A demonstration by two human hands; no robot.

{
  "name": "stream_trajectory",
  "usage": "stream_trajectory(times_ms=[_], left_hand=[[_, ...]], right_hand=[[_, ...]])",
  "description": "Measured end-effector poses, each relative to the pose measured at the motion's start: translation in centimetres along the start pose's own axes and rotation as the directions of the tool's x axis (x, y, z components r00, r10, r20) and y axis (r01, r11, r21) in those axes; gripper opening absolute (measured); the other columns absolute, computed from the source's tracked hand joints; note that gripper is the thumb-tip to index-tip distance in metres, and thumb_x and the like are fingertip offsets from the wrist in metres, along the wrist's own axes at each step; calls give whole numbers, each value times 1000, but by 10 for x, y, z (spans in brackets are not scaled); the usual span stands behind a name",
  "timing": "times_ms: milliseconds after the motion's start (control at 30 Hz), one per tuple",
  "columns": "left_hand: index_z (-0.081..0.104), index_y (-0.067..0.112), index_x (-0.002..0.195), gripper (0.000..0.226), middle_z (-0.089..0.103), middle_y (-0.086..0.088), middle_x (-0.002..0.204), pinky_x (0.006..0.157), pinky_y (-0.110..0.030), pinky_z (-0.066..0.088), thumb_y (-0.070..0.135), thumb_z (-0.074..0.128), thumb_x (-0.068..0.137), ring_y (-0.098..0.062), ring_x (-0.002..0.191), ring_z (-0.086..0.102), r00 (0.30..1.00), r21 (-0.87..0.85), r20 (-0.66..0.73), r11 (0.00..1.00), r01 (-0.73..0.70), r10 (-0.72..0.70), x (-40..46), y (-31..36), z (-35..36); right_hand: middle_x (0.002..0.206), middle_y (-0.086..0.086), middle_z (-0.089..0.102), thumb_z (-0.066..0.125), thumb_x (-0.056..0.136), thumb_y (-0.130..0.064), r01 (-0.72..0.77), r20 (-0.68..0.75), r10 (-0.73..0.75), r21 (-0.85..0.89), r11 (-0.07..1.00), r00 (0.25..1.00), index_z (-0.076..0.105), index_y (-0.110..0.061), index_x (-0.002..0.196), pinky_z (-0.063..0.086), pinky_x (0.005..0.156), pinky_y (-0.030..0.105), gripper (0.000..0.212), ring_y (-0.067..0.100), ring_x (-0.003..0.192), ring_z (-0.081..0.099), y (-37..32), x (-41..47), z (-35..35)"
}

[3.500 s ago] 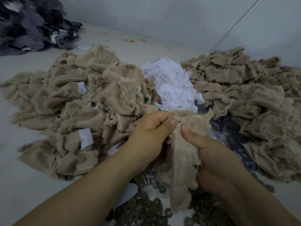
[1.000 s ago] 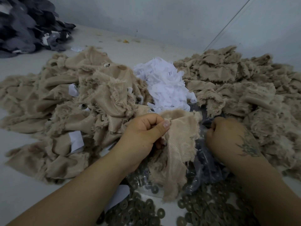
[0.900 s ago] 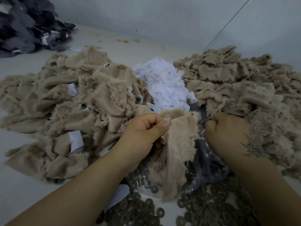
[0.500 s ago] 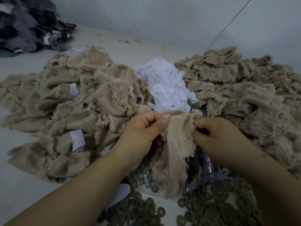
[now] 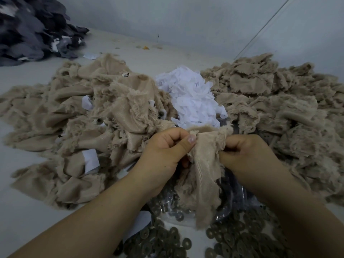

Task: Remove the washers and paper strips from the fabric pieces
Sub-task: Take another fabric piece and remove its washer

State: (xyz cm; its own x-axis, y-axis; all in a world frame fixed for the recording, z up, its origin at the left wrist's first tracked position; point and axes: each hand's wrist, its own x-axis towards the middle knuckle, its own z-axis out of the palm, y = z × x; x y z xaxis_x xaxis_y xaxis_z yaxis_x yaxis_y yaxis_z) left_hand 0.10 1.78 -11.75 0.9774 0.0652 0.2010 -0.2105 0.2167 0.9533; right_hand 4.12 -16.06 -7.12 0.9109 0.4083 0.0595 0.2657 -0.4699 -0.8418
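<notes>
Head view: we hold one beige fabric piece [image 5: 203,170] up between both hands, above the dark washers [image 5: 232,241] scattered on the pale surface [image 5: 28,211] nearest us. Our left hand [image 5: 165,155] pinches its top edge, thumb pressed over curled fingers; our right hand [image 5: 247,157] grips the other side with fingers curled into the cloth. The piece hangs down frayed between our wrists. Behind it lies a heap of white paper strips [image 5: 191,101], flanked by a left fabric pile [image 5: 74,127] with paper bits showing and a right fabric pile [image 5: 279,108].
</notes>
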Motion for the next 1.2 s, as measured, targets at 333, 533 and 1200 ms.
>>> stream_trajectory(times_ms=[333, 533, 1200], left_hand=[[67, 18, 71, 17, 60, -3, 65, 57, -23, 45, 24, 64, 88, -13, 59, 52, 1000, 6, -13, 1000, -8, 8, 0, 0, 3], [69, 22, 71, 10, 64, -2, 67, 56, -22, 48, 22, 69, 81, -11, 60, 56, 1000, 80, -15, 997, -19, 21, -5, 4, 7], [67, 22, 65, 10, 59, -6, 66, 64, -36, 45, 17, 73, 72, -22, 66, 51, 998, 129, -54, 991, -20, 27, -6, 12, 7]], right_hand=[[76, 19, 71, 57, 98, -10, 30, 61, -22, -127, 991, 998, 75, -13, 85, 56, 66, 53, 23, 39, 66, 64, -2, 0, 10], [84, 7, 73, 69, 87, -12, 41, -63, -48, -109, 993, 997, 69, -12, 95, 59, 75, 50, 8, 22, 79, 70, 3, 0, 17], [83, -6, 79, 65, 82, 11, 65, -59, -52, 240, 969, 997, 74, -22, 83, 61, 72, 29, 34, 11, 81, 76, 7, 2, 17]])
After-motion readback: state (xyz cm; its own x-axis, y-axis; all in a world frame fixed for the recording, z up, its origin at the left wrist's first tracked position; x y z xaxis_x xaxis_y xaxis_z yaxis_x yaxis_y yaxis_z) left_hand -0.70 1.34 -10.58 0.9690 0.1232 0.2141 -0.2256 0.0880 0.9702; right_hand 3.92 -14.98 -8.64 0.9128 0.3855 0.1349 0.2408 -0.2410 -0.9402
